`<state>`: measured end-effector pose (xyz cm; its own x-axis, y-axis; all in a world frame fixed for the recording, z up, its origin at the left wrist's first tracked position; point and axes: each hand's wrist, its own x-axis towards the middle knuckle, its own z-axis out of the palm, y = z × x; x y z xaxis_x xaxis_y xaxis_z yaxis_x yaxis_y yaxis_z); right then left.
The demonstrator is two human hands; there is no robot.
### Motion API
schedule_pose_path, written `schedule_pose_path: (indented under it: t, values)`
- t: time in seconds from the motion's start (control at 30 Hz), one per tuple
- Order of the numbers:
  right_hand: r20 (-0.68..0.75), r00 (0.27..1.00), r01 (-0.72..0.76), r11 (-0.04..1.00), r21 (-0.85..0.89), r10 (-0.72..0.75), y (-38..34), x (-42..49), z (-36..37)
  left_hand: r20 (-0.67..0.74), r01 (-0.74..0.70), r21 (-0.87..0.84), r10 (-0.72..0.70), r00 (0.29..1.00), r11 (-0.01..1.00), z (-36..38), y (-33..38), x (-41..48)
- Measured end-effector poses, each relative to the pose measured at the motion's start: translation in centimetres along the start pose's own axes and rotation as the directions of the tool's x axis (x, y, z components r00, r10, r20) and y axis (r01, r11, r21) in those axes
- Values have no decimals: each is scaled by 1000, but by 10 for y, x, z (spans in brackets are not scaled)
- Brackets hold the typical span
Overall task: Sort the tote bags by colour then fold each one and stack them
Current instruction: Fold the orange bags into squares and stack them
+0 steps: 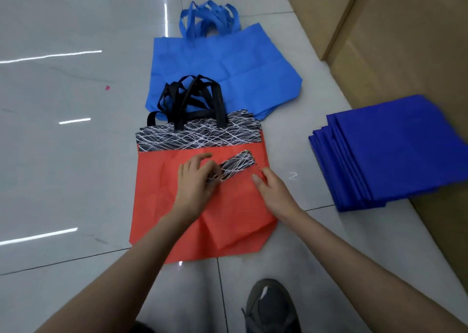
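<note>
Left hand (195, 178) pinched the scribble-patterned band (238, 164) of the folded orange fabric tote (228, 221); right hand (274, 194), at three o'clock, touched it, grip unclear.

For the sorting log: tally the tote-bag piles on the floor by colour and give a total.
Light blue tote bags, unfolded pile: 1
Red-orange tote bags with black patterned band, pile: 1
Dark blue folded tote bags, stack: 1
Total: 3 piles. The bags inside each pile overlap too much to count.

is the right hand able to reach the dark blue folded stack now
Probably yes: only bare floor lies between the right hand and the dark blue stack, though it is gripping the orange bag.
</note>
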<state>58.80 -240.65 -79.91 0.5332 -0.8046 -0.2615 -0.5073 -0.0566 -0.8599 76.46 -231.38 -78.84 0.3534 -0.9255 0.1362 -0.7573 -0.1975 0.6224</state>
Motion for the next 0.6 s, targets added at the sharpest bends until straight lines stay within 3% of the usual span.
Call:
schedule_pose_path:
  t: [0.07, 0.13, 0.23, 0.33, 0.47, 0.6]
  values:
    - [-181, 981, -44, 989, 140, 70, 14, -23, -1, -152, 294, -141, -314, 937, 945, 16, 20, -17]
    - [-299, 940, -88, 964, 250, 163, 28, -48, -1, -81, 490, -386, -558, 826, 782, 30, 42, -39]
    - [-376, 883, -137, 921, 364, 280, 44, -83, -6, 149, 553, -625, -612, 777, 551, 50, 60, -66]
    - [-397, 831, -233, 891, 391, 391, 63, -112, -14, 264, 588, -649, -582, 770, 483, 68, 72, -79]
    - [-484, 659, -383, 810, 444, 576, 94, -151, -32, 410, 568, -524, -397, 821, 635, 99, 105, -86]
    - [-590, 497, -312, 765, 563, 637, 118, -180, -62, 536, 350, -396, -96, 839, 849, 130, 145, -86]
